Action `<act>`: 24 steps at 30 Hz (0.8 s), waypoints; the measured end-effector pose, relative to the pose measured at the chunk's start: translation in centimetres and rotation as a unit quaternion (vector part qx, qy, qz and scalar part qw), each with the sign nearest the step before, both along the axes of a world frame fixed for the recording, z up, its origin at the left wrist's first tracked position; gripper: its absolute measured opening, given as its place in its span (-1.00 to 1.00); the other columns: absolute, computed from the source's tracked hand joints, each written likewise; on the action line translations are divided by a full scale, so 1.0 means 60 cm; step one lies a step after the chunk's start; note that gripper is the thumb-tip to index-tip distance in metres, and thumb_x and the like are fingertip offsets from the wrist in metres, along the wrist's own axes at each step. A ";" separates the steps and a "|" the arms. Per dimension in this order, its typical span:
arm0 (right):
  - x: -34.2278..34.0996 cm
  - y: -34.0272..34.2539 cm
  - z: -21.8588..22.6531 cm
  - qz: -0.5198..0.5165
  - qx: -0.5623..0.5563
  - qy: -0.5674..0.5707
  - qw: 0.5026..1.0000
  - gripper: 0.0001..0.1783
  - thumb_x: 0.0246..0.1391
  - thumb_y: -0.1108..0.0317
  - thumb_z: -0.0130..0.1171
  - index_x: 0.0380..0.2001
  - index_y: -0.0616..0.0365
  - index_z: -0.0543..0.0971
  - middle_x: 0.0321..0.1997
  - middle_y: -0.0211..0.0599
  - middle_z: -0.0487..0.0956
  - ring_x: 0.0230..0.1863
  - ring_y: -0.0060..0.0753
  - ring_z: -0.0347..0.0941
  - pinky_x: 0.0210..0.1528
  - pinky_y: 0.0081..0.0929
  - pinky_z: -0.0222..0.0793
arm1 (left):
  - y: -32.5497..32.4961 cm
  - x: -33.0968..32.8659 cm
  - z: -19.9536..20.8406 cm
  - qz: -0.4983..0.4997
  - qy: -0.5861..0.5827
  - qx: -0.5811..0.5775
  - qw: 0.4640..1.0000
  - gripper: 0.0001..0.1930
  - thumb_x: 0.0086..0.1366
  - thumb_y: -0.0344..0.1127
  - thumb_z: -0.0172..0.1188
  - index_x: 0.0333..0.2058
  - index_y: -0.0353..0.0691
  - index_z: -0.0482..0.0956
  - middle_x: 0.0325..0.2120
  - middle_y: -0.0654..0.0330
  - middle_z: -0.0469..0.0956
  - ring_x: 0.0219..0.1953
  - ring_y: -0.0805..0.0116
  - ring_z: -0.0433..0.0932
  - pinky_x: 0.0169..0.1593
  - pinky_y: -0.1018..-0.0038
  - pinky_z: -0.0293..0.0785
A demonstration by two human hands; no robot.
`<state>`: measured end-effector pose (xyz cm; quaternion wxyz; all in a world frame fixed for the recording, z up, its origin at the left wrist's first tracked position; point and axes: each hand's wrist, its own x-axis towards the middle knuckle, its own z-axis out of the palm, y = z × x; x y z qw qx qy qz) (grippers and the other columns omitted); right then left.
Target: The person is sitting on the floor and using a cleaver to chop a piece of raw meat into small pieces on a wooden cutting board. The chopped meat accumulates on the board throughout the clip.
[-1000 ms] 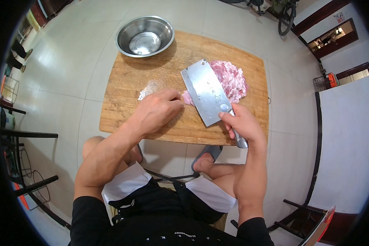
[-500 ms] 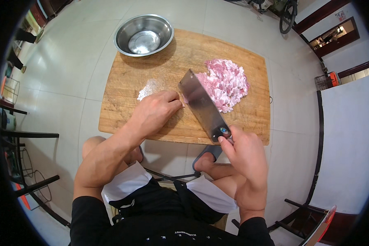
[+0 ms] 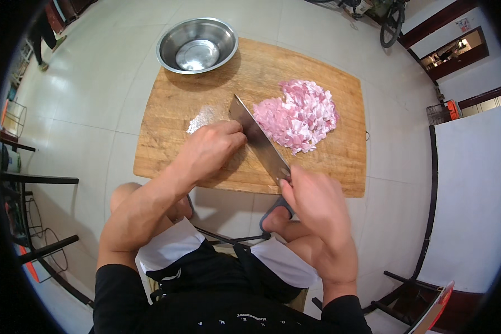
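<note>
My right hand (image 3: 318, 201) is wrapped round the handle of a broad cleaver (image 3: 261, 143). The blade stands edge-down on the wooden board (image 3: 167, 150), slanting from far left to near right. Curled fingers of my left hand (image 3: 220, 143) press on the board against the blade's left side; anything under them is hidden. A heap of sliced pink and white raw meat (image 3: 303, 117) lies right of the blade. Just beyond my left hand is a thin whitish, glistening patch (image 3: 205, 118).
A steel bowl (image 3: 197, 47) stands on the board's far left corner. The board sits above a tiled floor (image 3: 94, 106), close in front of my knees. A dark-framed stool or rack (image 3: 42, 179) is at the left. Far left, a person's legs (image 3: 42, 39) show.
The cleaver has shifted left, up to my left fingers, and its blade has turned more upright. My right hand moved left with it. At far left the person's legs have moved.
</note>
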<state>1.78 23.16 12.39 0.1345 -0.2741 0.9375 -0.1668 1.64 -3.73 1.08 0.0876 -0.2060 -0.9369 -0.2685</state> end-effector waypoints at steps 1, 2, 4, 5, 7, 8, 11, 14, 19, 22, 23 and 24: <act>-0.004 -0.010 -0.002 -0.001 -0.003 0.003 1.000 -0.75 0.45 0.24 0.22 -0.28 0.21 0.57 -0.39 0.11 0.72 -0.31 0.39 0.66 -0.21 0.23 0.56 | -0.001 0.001 -0.001 -0.002 0.001 0.003 1.000 -0.84 0.37 -0.38 0.28 -0.13 -0.25 0.73 -0.12 0.11 0.67 -0.04 -0.01 0.72 0.00 0.16 0.70; -0.007 -0.020 -0.006 0.000 -0.009 0.006 1.000 -0.75 0.42 0.25 0.24 -0.28 0.22 0.57 -0.38 0.12 0.71 -0.29 0.39 0.66 -0.21 0.23 0.55 | -0.003 0.004 -0.002 -0.002 0.002 0.004 1.000 -0.83 0.36 -0.38 0.29 -0.12 -0.26 0.73 -0.11 0.11 0.68 -0.03 0.00 0.72 0.01 0.16 0.70; -0.025 -0.043 -0.024 -0.017 0.013 -0.008 1.000 -0.75 0.32 0.28 0.33 -0.30 0.24 0.55 -0.37 0.16 0.68 -0.24 0.41 0.62 -0.21 0.23 0.49 | -0.003 0.008 -0.001 -0.005 -0.005 0.007 1.000 -0.82 0.35 -0.38 0.29 -0.11 -0.26 0.74 -0.09 0.11 0.69 -0.01 0.00 0.73 0.03 0.17 0.70; -0.032 -0.048 -0.030 -0.016 0.012 -0.001 1.000 -0.76 0.36 0.26 0.30 -0.26 0.24 0.58 -0.36 0.17 0.70 -0.24 0.41 0.65 -0.18 0.23 0.54 | -0.002 0.009 0.002 -0.007 -0.013 0.010 1.000 -0.81 0.35 -0.38 0.29 -0.11 -0.26 0.74 -0.08 0.11 0.69 -0.01 0.01 0.73 0.03 0.17 0.71; -0.046 -0.058 -0.044 -0.012 0.011 0.012 1.000 -0.73 0.43 0.21 0.24 -0.16 0.26 0.66 -0.33 0.20 0.73 -0.24 0.39 0.71 -0.12 0.23 0.63 | -0.003 0.016 0.002 -0.010 -0.007 0.015 1.000 -0.81 0.35 -0.38 0.29 -0.10 -0.25 0.74 -0.08 0.12 0.69 0.00 0.02 0.73 0.04 0.18 0.71; -0.059 -0.047 -0.054 -0.007 -0.005 0.015 1.000 -0.73 0.42 0.23 0.25 -0.16 0.27 0.65 -0.35 0.19 0.73 -0.29 0.33 0.72 -0.18 0.19 0.63 | 0.004 0.010 0.000 -0.020 0.009 0.021 1.000 -0.81 0.36 -0.37 0.28 -0.10 -0.25 0.74 -0.08 0.12 0.69 -0.01 0.02 0.73 0.04 0.19 0.71; -0.096 -0.024 -0.068 -0.037 -0.066 -0.080 0.994 -0.75 0.41 0.27 0.27 -0.16 0.29 0.64 -0.43 0.09 0.70 -0.44 0.07 0.71 -0.35 0.04 0.61 | 0.013 0.006 -0.007 -0.028 0.044 0.023 0.998 -0.82 0.36 -0.38 0.29 -0.10 -0.25 0.73 -0.08 0.13 0.69 -0.01 0.02 0.73 0.04 0.20 0.71; -0.121 -0.015 -0.063 -0.131 -0.135 -0.304 0.934 -0.79 0.43 0.30 0.25 -0.17 0.28 0.62 -0.51 -0.19 0.63 -0.61 -0.31 0.58 -0.53 -0.20 0.51 | 0.014 0.006 -0.013 -0.024 0.056 0.026 0.998 -0.82 0.36 -0.39 0.30 -0.10 -0.24 0.73 -0.08 0.13 0.69 -0.01 0.02 0.73 0.03 0.20 0.71; -0.142 0.018 -0.084 -0.149 -0.191 -0.373 0.896 -0.81 0.44 0.31 0.25 -0.13 0.23 0.60 -0.53 -0.46 0.53 -0.67 -0.58 0.39 -0.60 -0.40 0.37 | 0.015 0.001 -0.009 0.006 0.046 0.058 0.997 -0.85 0.39 -0.40 0.34 -0.10 -0.20 0.74 -0.07 0.13 0.69 -0.03 0.02 0.74 -0.02 0.19 0.72; -0.146 0.041 -0.078 -0.167 -0.194 -0.374 0.891 -0.81 0.44 0.30 0.27 -0.11 0.23 0.61 -0.52 -0.47 0.52 -0.67 -0.59 0.39 -0.60 -0.42 0.36 | 0.018 -0.002 -0.008 0.042 0.052 0.059 0.996 -0.89 0.41 -0.39 0.37 -0.12 -0.17 0.75 -0.07 0.15 0.70 -0.07 0.03 0.75 -0.04 0.18 0.72; -0.147 0.049 -0.075 -0.175 -0.192 -0.371 0.892 -0.81 0.44 0.30 0.27 -0.11 0.23 0.61 -0.51 -0.47 0.52 -0.68 -0.60 0.39 -0.60 -0.42 0.36 | 0.020 -0.004 -0.006 0.050 0.048 0.054 0.996 -0.89 0.41 -0.38 0.38 -0.12 -0.15 0.76 -0.07 0.16 0.71 -0.08 0.04 0.75 -0.05 0.18 0.72; -0.148 0.057 -0.073 -0.186 -0.187 -0.353 0.897 -0.80 0.44 0.30 0.27 -0.10 0.23 0.61 -0.52 -0.47 0.52 -0.67 -0.60 0.40 -0.60 -0.43 0.35 | 0.021 -0.004 -0.004 0.058 0.044 0.050 0.996 -0.90 0.41 -0.38 0.39 -0.13 -0.14 0.77 -0.07 0.17 0.71 -0.09 0.04 0.75 -0.05 0.18 0.72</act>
